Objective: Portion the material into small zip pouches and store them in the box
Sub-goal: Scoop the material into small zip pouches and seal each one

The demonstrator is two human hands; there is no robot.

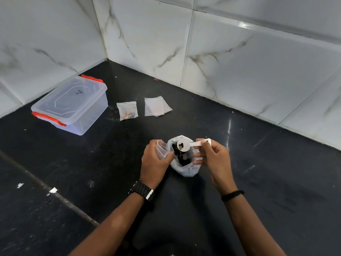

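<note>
An open plastic bag of dark material sits on the black counter in front of me. My right hand pinches the handle of a small white scoop, whose bowl holds a few pieces above the bag's mouth. My left hand grips a small clear zip pouch just left of the bag. Farther back lie a filled pouch with brownish pieces and a small pile of empty pouches. The clear storage box with orange latches stands at the back left, its lid on.
Marble-patterned tiled walls meet in a corner behind the counter. A seam runs diagonally across the counter at the left, with small white scraps beside it.
</note>
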